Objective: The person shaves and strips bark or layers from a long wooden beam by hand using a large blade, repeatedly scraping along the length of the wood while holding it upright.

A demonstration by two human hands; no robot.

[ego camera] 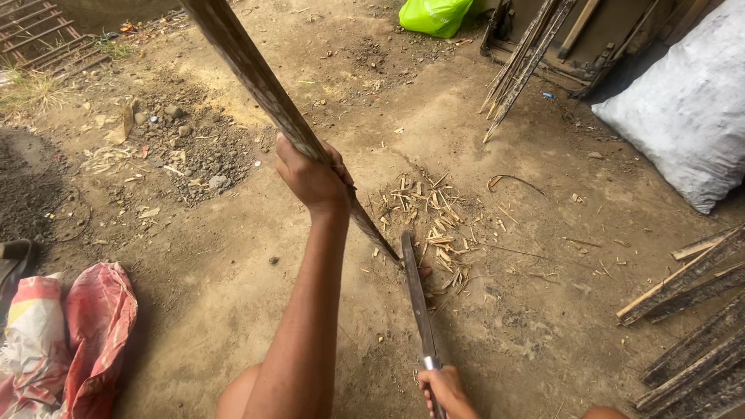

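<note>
Two bare hands are at work over the dirt ground (233, 310). The left hand (310, 174) is closed tight round a long dark stick (264, 85), which slants from the top edge of the view down to the ground, its lower tip resting on the dirt just below and to the right of that hand. The right hand (444, 392), low at the bottom edge, is wrapped round the handle of a long knife (415, 291); the blade runs up from it and its tip meets the stick's lower end. Pale wood chips (431, 213) lie scattered on the ground just beyond that meeting point. Farther out, a red and white sack (70, 341) sits crumpled at the bottom left corner, more dark sticks (691, 310) lie piled at the right edge, a big white bag (683, 109) fills the top right corner, and a green bag (434, 15) shows at the top edge.
</note>
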